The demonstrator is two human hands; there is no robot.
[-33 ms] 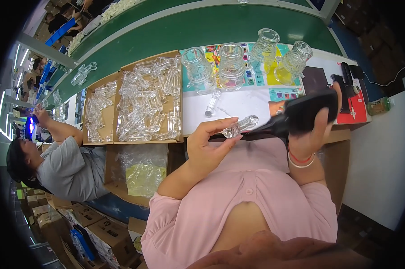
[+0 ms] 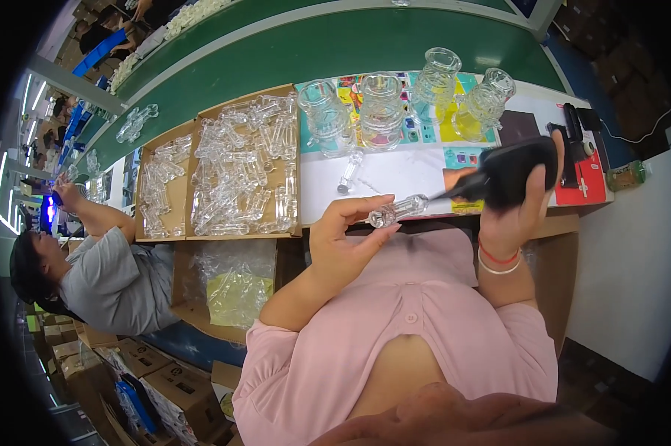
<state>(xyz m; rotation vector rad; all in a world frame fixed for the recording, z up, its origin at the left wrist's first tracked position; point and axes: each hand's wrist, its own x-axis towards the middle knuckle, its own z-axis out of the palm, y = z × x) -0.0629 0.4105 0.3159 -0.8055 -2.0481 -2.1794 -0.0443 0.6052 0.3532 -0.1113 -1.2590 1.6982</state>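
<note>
Between the thumb and fingers of my left hand (image 2: 344, 241) is a small clear glass tube piece (image 2: 399, 211), held sideways. My right hand (image 2: 517, 215) grips a black handheld tool (image 2: 520, 172) with a tapering nose and a thin tip. That tip is at the right end of the glass piece; I cannot tell whether it touches or goes inside. Another glass tube piece (image 2: 350, 172) lies on the white sheet beyond my left hand. Along the back of the sheet stand several clear glass vessels (image 2: 382, 111).
Left of my hands, a cardboard tray (image 2: 297, 156) holds many glass tube pieces, with a smaller tray (image 2: 173, 221) beside it. At the right lie a red card (image 2: 590, 184) and black items. A seated co-worker in a grey shirt (image 2: 120, 279) is at far left.
The black tool has tilted and its tip has come up to the right end of the glass piece. My left hand stays nearly still, keeping its hold.
</note>
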